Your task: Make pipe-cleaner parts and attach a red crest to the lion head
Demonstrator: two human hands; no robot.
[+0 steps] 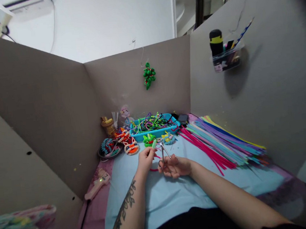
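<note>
My left hand [146,159] pinches a short light-green fuzzy piece [154,144], which looks like a cut of chenille stem. To its right, my right hand [173,167] has its fingers through the handles of metal scissors [162,151], palm turned up. The scissor blades point away from me and stand apart, close to the green piece; whether they touch it I cannot tell. A pink chenille stem [153,170] lies on the blue cloth between my hands, partly hidden. Just beyond sit a green fuzzy animal head [149,140] and a light-blue and yellow one [168,138].
Bundled chenille stems [221,142] spread over the right side. A blue basket [155,133] of tangled scraps stands behind, beside orange-and-white fuzzy heads [131,147] and a dark bowl [110,155]. A pink glue gun [99,185] lies left. Grey partitions [138,79] surround the table.
</note>
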